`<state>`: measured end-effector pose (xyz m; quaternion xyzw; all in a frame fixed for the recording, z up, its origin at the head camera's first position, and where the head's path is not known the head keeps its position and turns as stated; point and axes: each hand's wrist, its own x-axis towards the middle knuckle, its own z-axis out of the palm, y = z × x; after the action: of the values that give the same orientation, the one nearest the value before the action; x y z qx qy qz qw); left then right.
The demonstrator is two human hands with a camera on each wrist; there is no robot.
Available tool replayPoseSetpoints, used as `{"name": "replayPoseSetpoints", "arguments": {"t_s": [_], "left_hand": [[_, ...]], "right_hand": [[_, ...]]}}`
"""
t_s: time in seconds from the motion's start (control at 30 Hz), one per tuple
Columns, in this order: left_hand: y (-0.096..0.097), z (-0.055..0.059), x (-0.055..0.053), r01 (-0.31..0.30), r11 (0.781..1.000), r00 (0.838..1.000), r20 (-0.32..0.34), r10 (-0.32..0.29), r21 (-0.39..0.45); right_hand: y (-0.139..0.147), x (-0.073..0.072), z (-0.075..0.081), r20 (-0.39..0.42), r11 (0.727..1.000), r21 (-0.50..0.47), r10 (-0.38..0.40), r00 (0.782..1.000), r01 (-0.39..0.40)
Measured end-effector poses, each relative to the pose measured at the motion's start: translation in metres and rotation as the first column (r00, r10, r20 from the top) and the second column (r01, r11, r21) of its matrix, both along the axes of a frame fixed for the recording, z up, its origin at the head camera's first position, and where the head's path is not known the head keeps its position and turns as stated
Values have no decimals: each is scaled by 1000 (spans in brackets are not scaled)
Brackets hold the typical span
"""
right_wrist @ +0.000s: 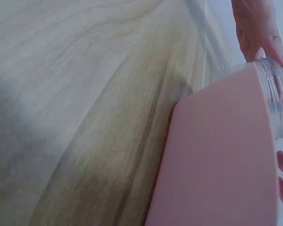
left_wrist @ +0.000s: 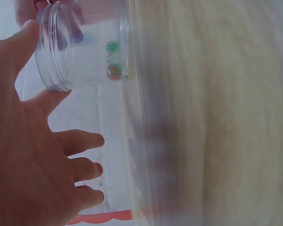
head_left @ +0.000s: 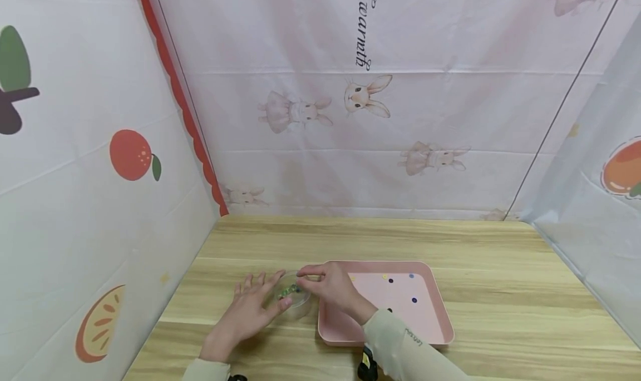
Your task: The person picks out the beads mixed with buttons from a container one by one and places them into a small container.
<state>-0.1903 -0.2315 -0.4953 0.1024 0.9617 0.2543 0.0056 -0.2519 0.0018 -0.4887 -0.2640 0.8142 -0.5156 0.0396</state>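
A clear round jar (head_left: 296, 311) stands on the table just left of the pink tray. Green and orange glass marbles (left_wrist: 114, 71) lie at its bottom. My left hand (head_left: 246, 313) holds the jar at its rim between thumb and index finger, the other fingers spread out straight. My right hand (head_left: 334, 287) reaches over the tray's left wall, with thumb and index fingertips close together at the jar's mouth. A small dark-blue spot shows near these fingertips; whether they pinch anything is unclear. Part of the right hand (left_wrist: 26, 10) appears behind the jar in the left wrist view.
The pink tray (head_left: 443, 320) holds several small round pieces, among them a dark blue one (head_left: 414, 300), a lighter blue one (head_left: 412, 276) and a yellow one (head_left: 385, 276). Printed cloth walls (head_left: 325, 186) enclose the wooden table (head_left: 501, 292) at the back and sides.
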Motion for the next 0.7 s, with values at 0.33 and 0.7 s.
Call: {"name": "replayPoseSetpoints", "arguments": {"t_s": [0.33, 0.7], "left_hand": [[1, 0, 0, -4, 1000, 1000, -1, 4, 0], [1, -1, 0, -13, 1000, 1000, -15, 13, -24]], "right_hand": [[15, -5, 7, 68, 995, -67, -68, 995, 73], [37, -13, 5, 117, 976, -137, -153, 981, 169]]}}
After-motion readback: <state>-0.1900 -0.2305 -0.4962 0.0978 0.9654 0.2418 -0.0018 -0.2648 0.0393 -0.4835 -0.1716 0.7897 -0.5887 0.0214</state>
